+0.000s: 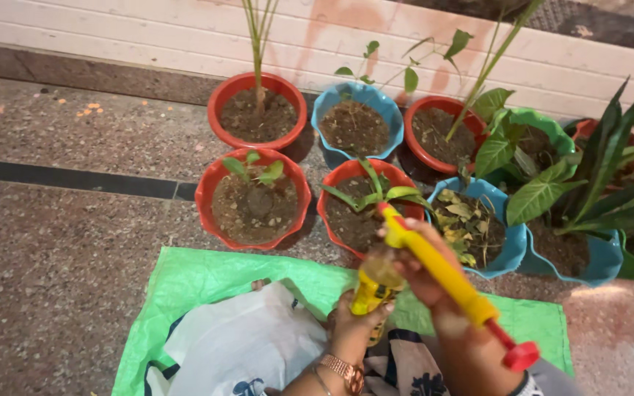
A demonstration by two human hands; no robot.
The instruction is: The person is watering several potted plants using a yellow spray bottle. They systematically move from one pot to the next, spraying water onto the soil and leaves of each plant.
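My right hand point(423, 271) grips a yellow hand-pump sprayer point(438, 270) with a red plunger knob point(520, 356) at its near end; its nozzle points toward the red pot with a small green plant point(365, 207). My left hand point(352, 323), with a bracelet on the wrist, holds the yellow bottle point(373, 290) attached under the sprayer. Both hands sit over a green mat point(199, 282).
Several red and blue pots of soil stand in two rows by a white wall: a red pot with a seedling point(252, 198), a red pot with a tall stalk point(258, 110), a blue pot point(357, 121), a blue pot with dry leaves point(478, 231). A white bag point(247, 341) lies on the mat.
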